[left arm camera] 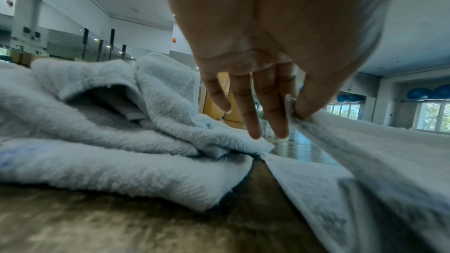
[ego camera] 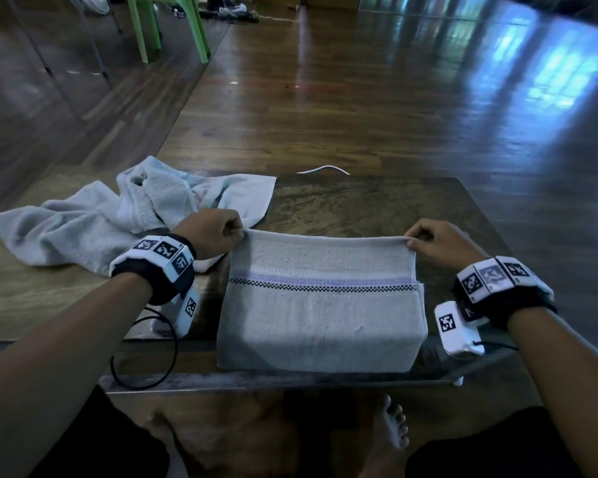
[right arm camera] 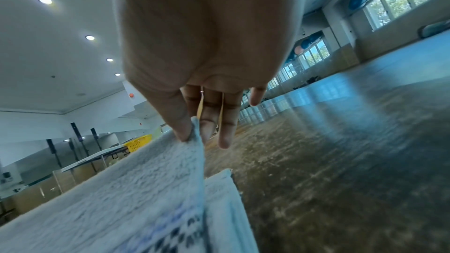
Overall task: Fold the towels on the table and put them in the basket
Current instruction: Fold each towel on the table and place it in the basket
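Observation:
A pale folded towel (ego camera: pixel 320 305) with a purple stripe and a black checked band lies in the middle of the dark table (ego camera: pixel 359 205). My left hand (ego camera: pixel 218 231) pinches its far left corner between thumb and forefinger (left arm camera: pixel 295 111). My right hand (ego camera: pixel 432 239) pinches the far right corner the same way (right arm camera: pixel 192 128). The far edge hangs lifted and taut between both hands. A second white towel (ego camera: pixel 118 215) lies crumpled at the table's left, just behind my left hand (left arm camera: pixel 121 114). A yellow basket (right arm camera: pixel 138 142) shows far off in the right wrist view.
A green plastic chair (ego camera: pixel 168 25) stands on the shiny wooden floor beyond the table. A white cord (ego camera: pixel 323 169) lies past the table's far edge. Black cables (ego camera: pixel 145 353) loop from my left wrist. My bare feet (ego camera: pixel 392 426) show under the glass edge.

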Demonstrator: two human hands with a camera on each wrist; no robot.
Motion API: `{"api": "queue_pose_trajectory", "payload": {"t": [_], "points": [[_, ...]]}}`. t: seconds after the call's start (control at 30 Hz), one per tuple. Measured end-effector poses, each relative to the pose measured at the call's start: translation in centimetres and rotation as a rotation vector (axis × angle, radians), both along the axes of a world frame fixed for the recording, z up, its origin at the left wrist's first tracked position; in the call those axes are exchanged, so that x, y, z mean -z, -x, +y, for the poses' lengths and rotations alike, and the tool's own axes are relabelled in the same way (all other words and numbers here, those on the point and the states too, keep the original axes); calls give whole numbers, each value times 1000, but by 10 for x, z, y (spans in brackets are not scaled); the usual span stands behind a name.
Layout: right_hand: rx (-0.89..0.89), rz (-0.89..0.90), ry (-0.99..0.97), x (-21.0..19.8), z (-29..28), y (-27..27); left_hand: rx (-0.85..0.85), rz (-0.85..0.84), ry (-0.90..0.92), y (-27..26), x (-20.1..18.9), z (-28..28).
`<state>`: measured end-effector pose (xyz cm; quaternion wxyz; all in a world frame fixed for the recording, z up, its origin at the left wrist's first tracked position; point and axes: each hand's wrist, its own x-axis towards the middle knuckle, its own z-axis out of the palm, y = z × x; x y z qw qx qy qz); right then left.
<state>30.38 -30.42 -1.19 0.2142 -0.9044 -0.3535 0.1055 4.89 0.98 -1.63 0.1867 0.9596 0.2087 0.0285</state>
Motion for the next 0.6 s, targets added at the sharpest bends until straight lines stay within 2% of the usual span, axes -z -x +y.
{"api": "queue_pose_trajectory", "payload": {"t": [0.17,0.33,0.6], "points": [[25,17,65,16,16,-15,-24,54,-67,-19,12,9],[57,-44,133,25,26,-19,-56,146,-120,-31,20,11],[57,-124,273,34,33,-22,-65,207,-35,-39,20,11]]}}
